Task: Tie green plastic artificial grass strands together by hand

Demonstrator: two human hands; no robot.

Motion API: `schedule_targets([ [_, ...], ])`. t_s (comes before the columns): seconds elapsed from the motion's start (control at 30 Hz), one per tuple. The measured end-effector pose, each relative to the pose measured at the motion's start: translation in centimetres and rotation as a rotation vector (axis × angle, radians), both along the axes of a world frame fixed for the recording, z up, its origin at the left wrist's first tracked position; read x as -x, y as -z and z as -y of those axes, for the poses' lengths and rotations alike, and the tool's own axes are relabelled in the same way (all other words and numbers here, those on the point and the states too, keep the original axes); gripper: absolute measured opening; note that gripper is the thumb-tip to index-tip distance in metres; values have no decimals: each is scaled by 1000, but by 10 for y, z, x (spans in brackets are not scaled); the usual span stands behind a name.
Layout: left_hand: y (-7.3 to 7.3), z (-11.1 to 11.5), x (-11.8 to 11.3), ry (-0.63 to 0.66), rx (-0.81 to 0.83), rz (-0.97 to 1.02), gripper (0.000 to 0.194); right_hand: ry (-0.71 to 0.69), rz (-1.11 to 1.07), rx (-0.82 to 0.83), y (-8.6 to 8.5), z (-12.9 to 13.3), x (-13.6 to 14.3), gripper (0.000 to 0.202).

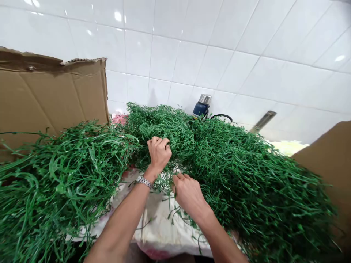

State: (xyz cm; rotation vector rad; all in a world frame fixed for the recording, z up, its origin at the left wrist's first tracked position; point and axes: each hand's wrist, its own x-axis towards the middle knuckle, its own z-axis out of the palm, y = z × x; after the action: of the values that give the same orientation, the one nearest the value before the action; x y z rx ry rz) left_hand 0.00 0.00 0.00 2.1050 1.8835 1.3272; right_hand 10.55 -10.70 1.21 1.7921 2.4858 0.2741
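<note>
Tangled green plastic stems [233, 157] are heaped across the work surface [161, 219], with another bushy pile [74, 164] on the left. My left hand [159, 151], a metal watch on its wrist, is closed on some stems at the near edge of the middle heap. Lower and to the right, my right hand [188, 188] has its fingers curled round thin green stems just above the pale covering. The fingertips of both hands are partly hidden among the strands.
A torn cardboard box [52, 98] stands at the left, and another cardboard piece [329, 153] at the right. Behind the heap are a dark blue flask [201, 106] with a silver top and a flat metal strip [263, 121]. White tiled wall [192, 47] closes off the back.
</note>
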Motion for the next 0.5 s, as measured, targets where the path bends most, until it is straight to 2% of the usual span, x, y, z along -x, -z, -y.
schedule_targets([
  [0.07, 6, 9, 1, 37, -34, -11, 18, -6, 3, 4, 3, 1, -2, 17],
  [0.17, 11, 10, 8, 99, -22, -32, 17, -31, -1, 11, 5, 4, -5, 16],
  [0.23, 9, 7, 17, 122, 5, -25, 21, -60, -21, 5, 4, 7, -6, 15],
  [0.33, 1, 12, 33, 124, 9, 34, 38, -96, -78, -56, 4, 17, -7, 17],
  [0.4, -3, 31, 42, 129, -89, 191, 36, -135, -135, -117, 7, 27, -6, 18],
  [0.47, -2, 61, 48, 167, -79, 263, 19, -208, -210, -163, 15, 40, -4, 20],
  [0.5, 1, 79, 52, 182, -56, 271, 18, -253, -247, -172, 19, 46, -2, 21],
])
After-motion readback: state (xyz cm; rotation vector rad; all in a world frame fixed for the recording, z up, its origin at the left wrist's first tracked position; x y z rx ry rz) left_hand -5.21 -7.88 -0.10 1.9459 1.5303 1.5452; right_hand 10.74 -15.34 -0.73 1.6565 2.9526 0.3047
